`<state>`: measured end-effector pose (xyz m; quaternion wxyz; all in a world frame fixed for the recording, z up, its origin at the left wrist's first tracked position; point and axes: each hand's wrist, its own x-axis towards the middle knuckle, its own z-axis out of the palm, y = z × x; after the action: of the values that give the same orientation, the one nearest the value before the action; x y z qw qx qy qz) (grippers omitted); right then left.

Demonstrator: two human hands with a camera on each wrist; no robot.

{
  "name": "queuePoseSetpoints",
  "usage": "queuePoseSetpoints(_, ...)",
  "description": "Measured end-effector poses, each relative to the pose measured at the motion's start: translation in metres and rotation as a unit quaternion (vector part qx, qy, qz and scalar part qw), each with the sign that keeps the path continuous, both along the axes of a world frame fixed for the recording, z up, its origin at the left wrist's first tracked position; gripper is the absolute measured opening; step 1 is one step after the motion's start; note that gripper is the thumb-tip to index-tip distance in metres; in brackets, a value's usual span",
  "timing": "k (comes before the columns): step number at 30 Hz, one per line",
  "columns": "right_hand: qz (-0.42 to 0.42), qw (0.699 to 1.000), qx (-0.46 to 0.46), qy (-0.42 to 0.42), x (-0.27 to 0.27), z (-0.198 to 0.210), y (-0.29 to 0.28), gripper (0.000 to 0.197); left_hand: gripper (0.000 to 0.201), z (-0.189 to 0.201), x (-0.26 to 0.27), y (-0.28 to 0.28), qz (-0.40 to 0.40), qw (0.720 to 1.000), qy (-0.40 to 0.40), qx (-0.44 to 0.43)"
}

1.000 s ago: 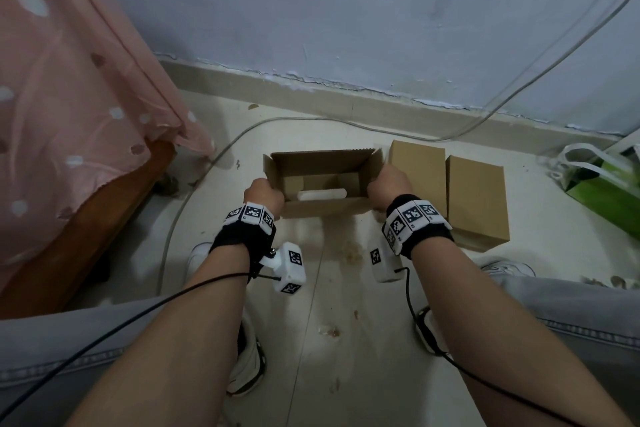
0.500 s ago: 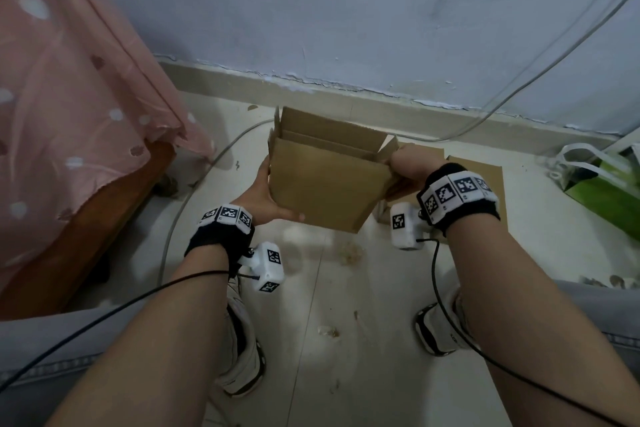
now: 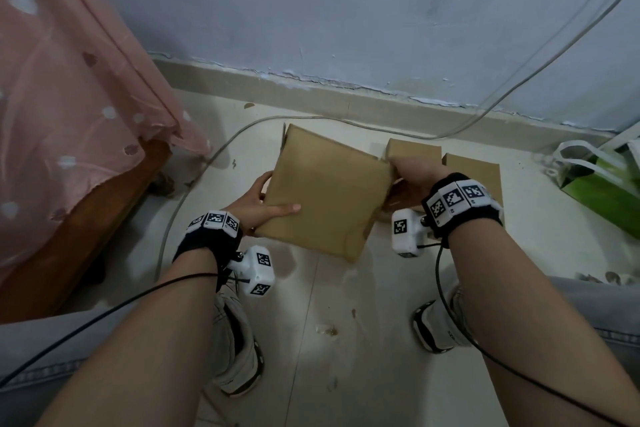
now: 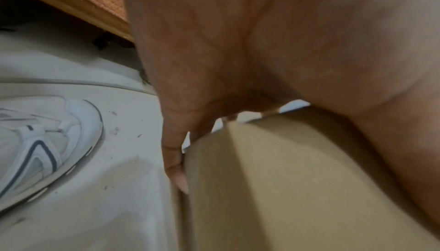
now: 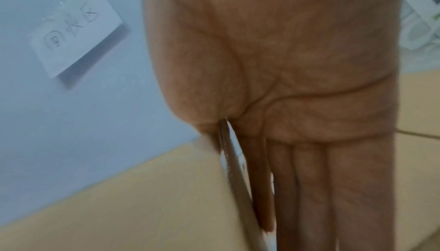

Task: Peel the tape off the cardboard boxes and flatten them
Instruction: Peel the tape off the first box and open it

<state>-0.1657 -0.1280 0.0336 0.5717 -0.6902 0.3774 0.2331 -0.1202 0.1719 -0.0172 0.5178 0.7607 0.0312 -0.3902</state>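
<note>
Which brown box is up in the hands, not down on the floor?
The biggest box, on the left, held by the left hand and right hand. The two smaller boxes lie on the floor behind.

pale blue wall, tiled floor, pink curtain at left.

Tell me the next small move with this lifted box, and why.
Probably set the box down and hunt for a tape edge. Both hands hold it off the floor: left hand thumb across the near face, right hand pinching a flap. It looks unflattened, and no tape shows on this face.
</note>
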Motion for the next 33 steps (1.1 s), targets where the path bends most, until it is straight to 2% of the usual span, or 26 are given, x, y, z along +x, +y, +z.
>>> queuePoseSetpoints(2, 0.007, 0.999, 0.038, -0.031, 0.001, -0.006, -0.001, 0.069, 0.095, 0.001, -0.001, -0.002, 0.036, 0.999, 0.029, -0.012)
queuePoseSetpoints(4, 0.035, 0.996, 0.061, -0.047, -0.002, -0.014, 0.004, 0.079, 0.090, 0.005, -0.001, -0.003, 0.072, 0.993, 0.083, -0.047)
queuePoseSetpoints(7, 0.121, 0.989, 0.047, -0.075, -0.008, -0.024, 0.014, 0.092, 0.062, 0.011, -0.001, -0.005, 0.114, 0.975, 0.165, -0.097)
queuePoseSetpoints(10, 0.231, 0.968, 0.001, -0.102, -0.009, -0.031, 0.030, 0.117, 0.068, 0.009, 0.004, -0.002, 0.148, 0.969, 0.178, -0.086)
queuePoseSetpoints(13, 0.247, 0.960, -0.028, -0.132, -0.004, -0.034, 0.038, 0.147, 0.081, 0.003, 0.006, 0.003, 0.190, 0.954, 0.226, -0.051)
queuePoseSetpoints(15, 0.255, 0.952, -0.051, -0.162, -0.002, -0.032, 0.040, 0.151, 0.088, 0.000, 0.009, 0.005, 0.208, 0.950, 0.228, -0.038)
queuePoseSetpoints(18, 0.280, 0.932, -0.081, -0.216, 0.000, -0.027, 0.041, 0.137, 0.094, 0.001, 0.010, 0.004, 0.229, 0.950, 0.210, -0.021)
queuePoseSetpoints(20, 0.289, 0.916, -0.129, -0.245, 0.000, -0.028, 0.046, 0.116, 0.098, 0.001, 0.011, 0.003, 0.233, 0.946, 0.221, -0.036)
queuePoseSetpoints(22, 0.255, 0.912, -0.176, -0.269, -0.001, -0.032, 0.050, 0.089, 0.105, 0.008, 0.011, 0.000, 0.223, 0.951, 0.213, -0.035)
queuePoseSetpoints(24, 0.227, 0.917, -0.194, -0.265, -0.002, -0.038, 0.050, 0.072, 0.105, 0.022, 0.009, -0.005, 0.166, 0.970, 0.177, 0.000)
queuePoseSetpoints(27, 0.200, 0.928, -0.202, -0.243, -0.006, -0.040, 0.043, 0.061, 0.080, 0.037, 0.002, -0.011, -0.008, 0.992, 0.088, 0.093)
queuePoseSetpoints(28, 0.192, 0.931, -0.203, -0.235, -0.006, -0.040, 0.041, 0.059, 0.085, 0.037, 0.000, -0.011, -0.058, 0.990, 0.051, 0.121)
queuePoseSetpoints(30, 0.176, 0.938, -0.196, -0.224, -0.005, -0.038, 0.038, 0.053, 0.107, 0.032, 0.001, -0.009, -0.089, 0.985, 0.017, 0.147)
queuePoseSetpoints(33, 0.137, 0.953, -0.188, -0.192, -0.001, -0.031, 0.035, 0.049, 0.089, 0.030, 0.004, -0.012, -0.108, 0.983, -0.013, 0.151)
